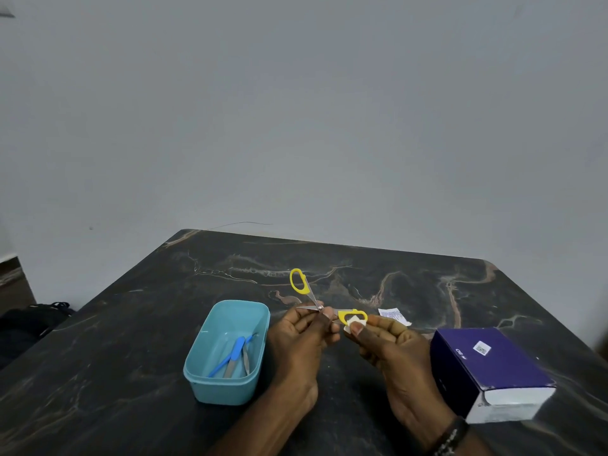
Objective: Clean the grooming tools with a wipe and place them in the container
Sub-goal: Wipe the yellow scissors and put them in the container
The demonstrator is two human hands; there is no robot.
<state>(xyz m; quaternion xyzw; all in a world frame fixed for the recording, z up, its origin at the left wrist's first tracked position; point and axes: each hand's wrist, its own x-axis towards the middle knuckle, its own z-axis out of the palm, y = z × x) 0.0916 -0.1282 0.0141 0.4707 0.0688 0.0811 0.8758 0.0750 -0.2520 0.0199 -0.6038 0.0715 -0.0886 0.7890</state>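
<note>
Yellow-handled scissors [300, 282] are held spread wide above the dark table, one handle loop pointing up and away, the other to the right. My left hand [301, 334] pinches them at the pivot and blades. My right hand [378, 337] presses a small white wipe [352, 324] against the right handle loop with its thumb. A light blue container [200, 373] stands left of my hands; inside it lie a blue-handled tool [232, 355] and slim metal tools.
A dark blue box [487, 360] lies on its side at the right, near my right wrist. A torn white wipe sachet [393, 315] lies behind my right hand. The dark marble-patterned table [362, 274] ends at a grey wall.
</note>
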